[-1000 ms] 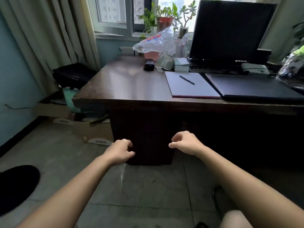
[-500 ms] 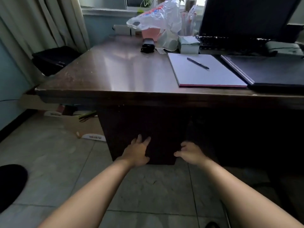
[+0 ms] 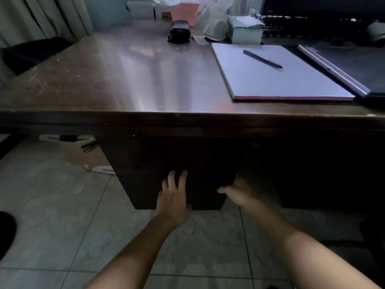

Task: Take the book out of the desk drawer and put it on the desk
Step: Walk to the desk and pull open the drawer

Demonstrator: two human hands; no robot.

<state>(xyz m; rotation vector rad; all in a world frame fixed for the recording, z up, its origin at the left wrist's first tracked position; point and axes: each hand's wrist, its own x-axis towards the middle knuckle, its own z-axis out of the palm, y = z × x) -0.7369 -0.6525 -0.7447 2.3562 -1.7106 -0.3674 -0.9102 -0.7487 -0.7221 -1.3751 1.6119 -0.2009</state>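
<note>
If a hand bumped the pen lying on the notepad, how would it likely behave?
The pen looks slim and round, so it would probably roll or skid easily. It lies loose on the flat notepad, so little would stop it. Likely light and stiff.

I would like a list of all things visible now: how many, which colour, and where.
dark brown wooden desk: one, fills the upper half.
drawer pedestal: one, dark, under the desk; closed.
white paper pad: one, red-edged, desk right.
black pen: one, lying on the pad.
small black device: one, desk rear.
dark flat folder: one, far right.
cardboard box: one, brown, floor left.
left hand: open, flat against the pedestal front.
right hand: at the pedestal's right edge.
</note>
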